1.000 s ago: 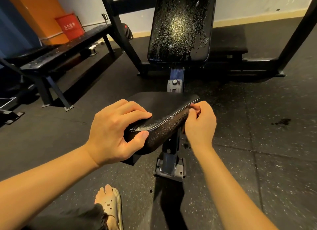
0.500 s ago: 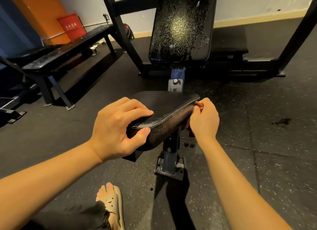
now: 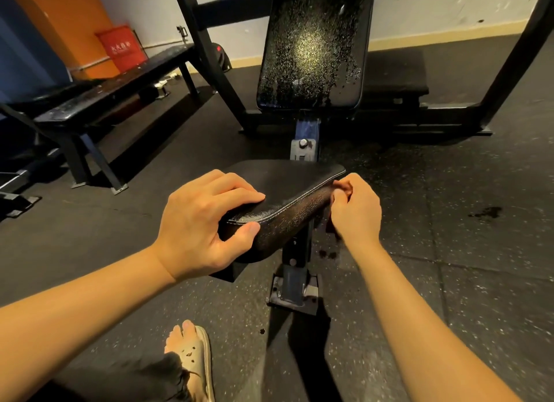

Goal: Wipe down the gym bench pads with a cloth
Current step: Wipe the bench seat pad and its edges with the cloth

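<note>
The black seat pad [image 3: 287,186] of the gym bench lies in the middle, tilted toward me. Behind it the upright back pad [image 3: 311,48] is covered in shining droplets. My left hand [image 3: 204,222] grips the pad's near left corner, with the fingers on top and the thumb under the edge. My right hand [image 3: 356,213] is curled against the pad's right side near the far corner. It pinches a small dark cloth [image 3: 342,189], of which only a scrap shows between thumb and fingers.
The bench's post and base plate [image 3: 295,290] stand under the seat. A flat bench [image 3: 114,87] and a red box [image 3: 121,49] are at the left, with black rack legs [image 3: 215,63] behind. Dark wet spots [image 3: 485,213] mark the rubber floor. My sandalled foot [image 3: 192,353] is below.
My right hand has slid a little farther along the pad's right side, then held still. My left hand keeps its grip on the corner.
</note>
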Demonstrator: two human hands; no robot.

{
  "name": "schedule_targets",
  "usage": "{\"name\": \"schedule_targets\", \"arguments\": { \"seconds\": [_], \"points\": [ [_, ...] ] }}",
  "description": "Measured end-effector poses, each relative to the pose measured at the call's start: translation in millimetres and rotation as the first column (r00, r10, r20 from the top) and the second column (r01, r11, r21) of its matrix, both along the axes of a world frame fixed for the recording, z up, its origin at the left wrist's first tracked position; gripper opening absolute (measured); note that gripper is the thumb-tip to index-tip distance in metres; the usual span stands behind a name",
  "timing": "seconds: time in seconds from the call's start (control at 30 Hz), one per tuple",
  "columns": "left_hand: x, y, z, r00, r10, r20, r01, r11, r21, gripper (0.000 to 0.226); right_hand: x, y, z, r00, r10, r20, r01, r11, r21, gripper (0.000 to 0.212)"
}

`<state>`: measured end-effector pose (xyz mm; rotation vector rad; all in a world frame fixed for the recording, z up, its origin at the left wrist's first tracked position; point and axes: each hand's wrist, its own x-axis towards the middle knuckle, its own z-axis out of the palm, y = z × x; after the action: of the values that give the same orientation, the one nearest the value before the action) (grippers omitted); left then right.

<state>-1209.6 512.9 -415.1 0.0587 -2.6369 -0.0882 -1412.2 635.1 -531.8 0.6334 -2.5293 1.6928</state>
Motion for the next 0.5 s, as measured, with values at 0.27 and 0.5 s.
{"name": "schedule_targets", "arguments": {
  "seconds": [0.27,0.5],
  "points": [
    [-1.0,-0.4,-0.1,1.000,0.009,0.014,-0.009,1.000,0.015,0.047,112.4,15.3,31.5,0.948,0.102,-0.301,-0.194,0.937,-0.291,0.010],
    [0.3,0.0,-0.5,1.000,0.008,0.001,-0.008,1.000,-0.002,0.043,20.9,0.8,-3.4,0.999,-0.030,-0.023,0.029,0.998,-0.055,0.012]
  ]
}}
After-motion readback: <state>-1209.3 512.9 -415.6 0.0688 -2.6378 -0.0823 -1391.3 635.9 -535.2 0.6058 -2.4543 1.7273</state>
